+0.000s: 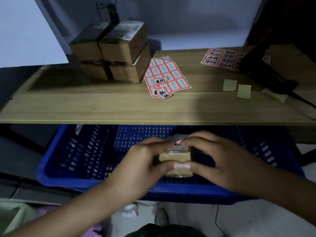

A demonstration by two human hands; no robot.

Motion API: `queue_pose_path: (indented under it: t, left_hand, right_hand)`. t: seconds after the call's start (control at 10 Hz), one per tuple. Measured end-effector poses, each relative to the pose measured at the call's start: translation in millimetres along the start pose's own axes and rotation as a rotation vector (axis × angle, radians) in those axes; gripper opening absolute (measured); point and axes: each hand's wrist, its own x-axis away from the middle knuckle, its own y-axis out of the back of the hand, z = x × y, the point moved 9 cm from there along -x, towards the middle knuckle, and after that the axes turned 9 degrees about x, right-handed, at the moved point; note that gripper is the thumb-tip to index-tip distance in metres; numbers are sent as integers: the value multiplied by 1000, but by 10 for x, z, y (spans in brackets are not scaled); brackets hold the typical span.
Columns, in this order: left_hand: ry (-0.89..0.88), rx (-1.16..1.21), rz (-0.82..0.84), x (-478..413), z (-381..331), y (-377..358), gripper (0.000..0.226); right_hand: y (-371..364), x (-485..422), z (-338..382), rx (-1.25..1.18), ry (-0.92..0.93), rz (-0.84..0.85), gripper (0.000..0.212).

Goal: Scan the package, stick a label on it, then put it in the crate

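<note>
A small brown cardboard package (176,157) is held over the blue perforated crate (82,161) below the table's front edge. My left hand (147,161) grips its left side and my right hand (220,158) grips its right side. A red-and-white label (178,143) shows on the package's top, between my fingertips. Most of the package is hidden by my fingers. A label sheet (168,76) with red-bordered stickers lies mid-table, and a black scanner (266,72) rests at the right.
Stacked brown boxes (112,52) stand at the back left of the wooden table (85,103). A second label sheet (222,58) lies at the back right, partly under the scanner. Two tan paper squares (236,88) lie near it. Cables run over the floor.
</note>
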Motion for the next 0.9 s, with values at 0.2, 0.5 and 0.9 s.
queue_pose_path:
  t: [0.2, 0.5, 0.9]
  left_hand:
    - [190, -47, 130, -779, 853, -434, 34]
    - [139, -210, 172, -1309, 1830, -1142, 28]
    - [429, -244, 748, -922, 1551, -1325, 41]
  right_hand:
    - [-691, -834, -835, -61, -142, 150, 64]
    - [-1487, -1308, -1539, -246, -322, 176, 24]
    - [-1571, -917, -1124, -29, -203, 631, 37]
